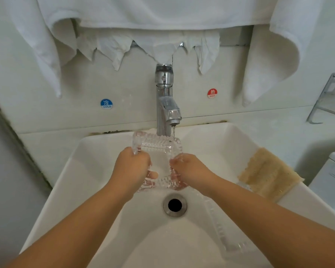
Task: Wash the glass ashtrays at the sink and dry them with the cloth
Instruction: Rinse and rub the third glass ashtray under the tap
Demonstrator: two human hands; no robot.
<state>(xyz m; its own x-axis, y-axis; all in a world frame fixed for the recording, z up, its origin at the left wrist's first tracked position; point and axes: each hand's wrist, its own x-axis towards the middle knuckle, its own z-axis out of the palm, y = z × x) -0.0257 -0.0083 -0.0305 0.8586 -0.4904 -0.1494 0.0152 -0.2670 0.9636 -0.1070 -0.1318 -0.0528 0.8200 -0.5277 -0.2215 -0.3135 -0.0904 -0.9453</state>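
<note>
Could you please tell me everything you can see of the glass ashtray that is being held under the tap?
The glass ashtray is clear, square and thick-walled, with ribbed, faceted sides. It is wet and held tilted over the white sink, above the drain, just below the chrome tap, whose thin stream lands at its far right corner. The left hand grips its left side and the right hand its right side, fingers curled round the rim.

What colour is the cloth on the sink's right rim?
Tan cloth, seen in the head view.
</note>
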